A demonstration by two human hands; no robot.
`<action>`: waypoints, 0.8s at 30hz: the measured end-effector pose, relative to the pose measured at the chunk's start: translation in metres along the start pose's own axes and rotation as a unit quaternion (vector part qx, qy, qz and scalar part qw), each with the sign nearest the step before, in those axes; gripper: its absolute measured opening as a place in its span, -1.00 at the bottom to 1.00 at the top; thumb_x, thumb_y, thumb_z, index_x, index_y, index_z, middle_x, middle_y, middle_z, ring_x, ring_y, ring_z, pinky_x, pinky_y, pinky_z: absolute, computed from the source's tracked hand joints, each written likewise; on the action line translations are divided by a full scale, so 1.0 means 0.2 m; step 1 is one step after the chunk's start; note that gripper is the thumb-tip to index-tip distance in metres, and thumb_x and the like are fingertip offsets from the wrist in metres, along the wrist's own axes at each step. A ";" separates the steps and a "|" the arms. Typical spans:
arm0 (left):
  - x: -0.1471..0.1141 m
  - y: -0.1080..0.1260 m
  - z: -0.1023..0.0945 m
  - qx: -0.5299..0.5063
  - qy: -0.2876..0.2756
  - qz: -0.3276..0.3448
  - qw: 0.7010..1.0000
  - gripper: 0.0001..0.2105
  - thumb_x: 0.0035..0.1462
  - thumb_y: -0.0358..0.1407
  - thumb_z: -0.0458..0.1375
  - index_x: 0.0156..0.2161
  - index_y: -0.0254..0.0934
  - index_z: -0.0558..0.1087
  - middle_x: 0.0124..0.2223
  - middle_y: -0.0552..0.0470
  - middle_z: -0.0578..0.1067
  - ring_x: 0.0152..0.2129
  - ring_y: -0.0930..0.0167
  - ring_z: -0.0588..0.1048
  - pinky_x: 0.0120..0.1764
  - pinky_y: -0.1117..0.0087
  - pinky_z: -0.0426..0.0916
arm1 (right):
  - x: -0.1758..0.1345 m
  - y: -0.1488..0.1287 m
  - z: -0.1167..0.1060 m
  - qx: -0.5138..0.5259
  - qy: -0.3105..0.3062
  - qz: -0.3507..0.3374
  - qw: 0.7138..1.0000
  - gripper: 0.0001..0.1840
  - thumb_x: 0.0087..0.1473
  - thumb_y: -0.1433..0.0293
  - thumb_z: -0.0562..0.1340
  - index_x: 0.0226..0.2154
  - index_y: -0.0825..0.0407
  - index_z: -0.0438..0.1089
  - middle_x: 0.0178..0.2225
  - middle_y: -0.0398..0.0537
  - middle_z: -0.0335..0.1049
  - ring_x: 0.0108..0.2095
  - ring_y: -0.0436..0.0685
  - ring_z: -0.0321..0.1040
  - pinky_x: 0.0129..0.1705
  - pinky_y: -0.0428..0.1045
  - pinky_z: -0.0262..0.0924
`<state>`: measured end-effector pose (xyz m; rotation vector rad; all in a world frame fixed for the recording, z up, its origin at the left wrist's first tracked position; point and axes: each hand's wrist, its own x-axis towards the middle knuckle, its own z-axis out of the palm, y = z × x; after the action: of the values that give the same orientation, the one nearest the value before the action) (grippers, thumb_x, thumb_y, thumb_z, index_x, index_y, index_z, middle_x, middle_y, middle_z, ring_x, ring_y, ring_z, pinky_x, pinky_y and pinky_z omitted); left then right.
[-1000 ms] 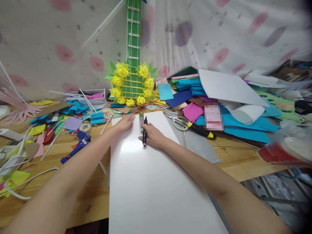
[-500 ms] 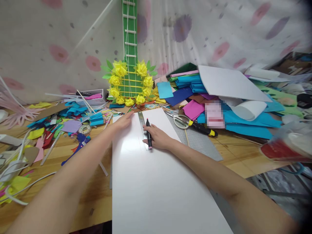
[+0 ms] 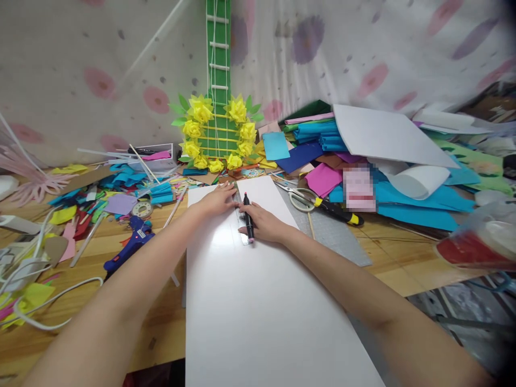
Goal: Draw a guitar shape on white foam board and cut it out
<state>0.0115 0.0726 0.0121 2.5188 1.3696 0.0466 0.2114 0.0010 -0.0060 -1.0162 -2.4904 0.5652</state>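
Note:
A long white board (image 3: pixel 258 306) runs away from me, with a metal ruler (image 3: pixel 245 238) lying lengthwise near its far end. My left hand (image 3: pixel 220 199) rests flat over the ruler's far part, fingers stretched forward and hiding some of it. Between the thumb and fingers of my right hand (image 3: pixel 266 223) is a black marker (image 3: pixel 249 221) with a pinkish-red tip pointing away from me. That hand lies low beside the ruler; its fingertips reach the ruler's near part, but whether they press on it I cannot tell.
A flower-trimmed green guitar shape (image 3: pixel 220 129) stands behind the board. Scissors (image 3: pixel 302 199) and a yellow-black cutter knife (image 3: pixel 341 211) lie right. A blue glue gun (image 3: pixel 131 244), cables and paper scraps lie left. A plastic cup (image 3: pixel 479 242) stands at the far right.
My left hand has moved right, from the board's left side onto the ruler. My right hand still holds the marker in nearly the same place. The view has shifted slightly.

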 end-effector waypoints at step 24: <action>-0.01 0.06 0.04 -0.026 -0.025 -0.041 0.999 0.00 -0.21 0.26 0.09 0.26 -0.33 0.02 0.34 -0.21 -0.11 0.27 0.15 -0.20 0.24 0.13 -0.25 | -0.10 0.16 -0.08 0.425 0.294 0.198 0.833 -0.51 -0.06 -0.05 0.18 -0.27 -0.05 0.10 -0.30 -0.04 0.48 -0.34 0.06 0.46 -0.11 0.10 0.31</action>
<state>0.0218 0.0627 0.0071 2.4024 1.4302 0.0030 0.2503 0.0115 -0.0129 -1.0796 -1.2499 1.1363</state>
